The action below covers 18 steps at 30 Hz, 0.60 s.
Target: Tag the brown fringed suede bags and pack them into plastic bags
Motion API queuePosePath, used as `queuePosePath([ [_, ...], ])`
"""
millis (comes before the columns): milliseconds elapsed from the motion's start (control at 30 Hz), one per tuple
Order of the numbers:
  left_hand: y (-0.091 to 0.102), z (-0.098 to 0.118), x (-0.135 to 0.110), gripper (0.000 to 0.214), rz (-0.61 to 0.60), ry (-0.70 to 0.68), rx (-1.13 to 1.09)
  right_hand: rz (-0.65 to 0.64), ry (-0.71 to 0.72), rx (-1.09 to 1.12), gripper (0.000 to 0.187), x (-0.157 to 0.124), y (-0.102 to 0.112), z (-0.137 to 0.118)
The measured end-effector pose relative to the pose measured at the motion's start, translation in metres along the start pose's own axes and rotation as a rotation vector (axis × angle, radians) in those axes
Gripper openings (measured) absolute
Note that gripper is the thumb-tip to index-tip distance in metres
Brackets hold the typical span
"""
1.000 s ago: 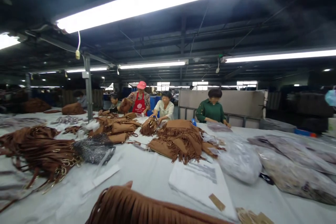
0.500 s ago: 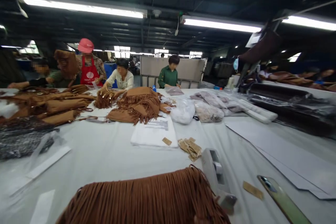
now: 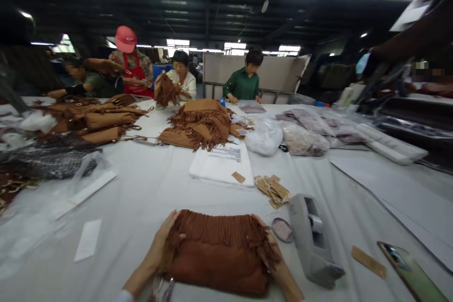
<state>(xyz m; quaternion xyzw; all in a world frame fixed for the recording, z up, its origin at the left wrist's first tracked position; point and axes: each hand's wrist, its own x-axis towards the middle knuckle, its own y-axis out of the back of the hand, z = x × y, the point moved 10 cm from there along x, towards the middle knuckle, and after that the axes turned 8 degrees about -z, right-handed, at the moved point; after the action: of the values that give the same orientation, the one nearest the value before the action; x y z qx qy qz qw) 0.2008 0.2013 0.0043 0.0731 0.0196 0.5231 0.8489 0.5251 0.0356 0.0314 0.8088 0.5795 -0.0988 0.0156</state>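
A brown fringed leather bag (image 3: 219,264) lies in front of me, its fringe flipped up along the far edge. My left hand (image 3: 161,240) grips its left end, thumb over the front and fingers partly hidden behind. Around the right end is my right hand (image 3: 274,247), partly covered by hanging fringe. Close to the right hand stand a grey tape dispenser (image 3: 313,240) and a small round dish (image 3: 282,230). Metal hardware (image 3: 168,288) dangles at the bag's lower left corner.
Beyond lie kraft tags (image 3: 272,190), a folded white stack (image 3: 222,167) and a pile of tan fringed bags (image 3: 203,125). A phone (image 3: 410,264) and one tag (image 3: 368,261) lie right; clear plastic (image 3: 38,231) lies left. Several co-workers, one in a green shirt (image 3: 244,86), work across the table.
The bag has gone down and away from the camera, and its smooth front now shows below the fringe. Both my hands have come into view at its ends. The camera has tilted down.
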Motion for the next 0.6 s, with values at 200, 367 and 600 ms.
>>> queuePosePath([
  [200, -0.040, -0.006, -0.006, 0.064, -0.035, 0.022, 0.278, 0.230, 0.216, -0.495, 0.051, 0.016, -0.012, 0.018],
  [367, -0.090, 0.007, -0.030, 0.051, 0.067, 0.023, 0.522, 0.377, 0.271, -0.828, 0.052, 0.011, -0.038, 0.037],
  [600, -0.121, 0.023, -0.045, 0.050, -0.047, -0.105, 0.768, 0.360, 0.482, -1.052, 0.048, -0.001, -0.074, 0.038],
])
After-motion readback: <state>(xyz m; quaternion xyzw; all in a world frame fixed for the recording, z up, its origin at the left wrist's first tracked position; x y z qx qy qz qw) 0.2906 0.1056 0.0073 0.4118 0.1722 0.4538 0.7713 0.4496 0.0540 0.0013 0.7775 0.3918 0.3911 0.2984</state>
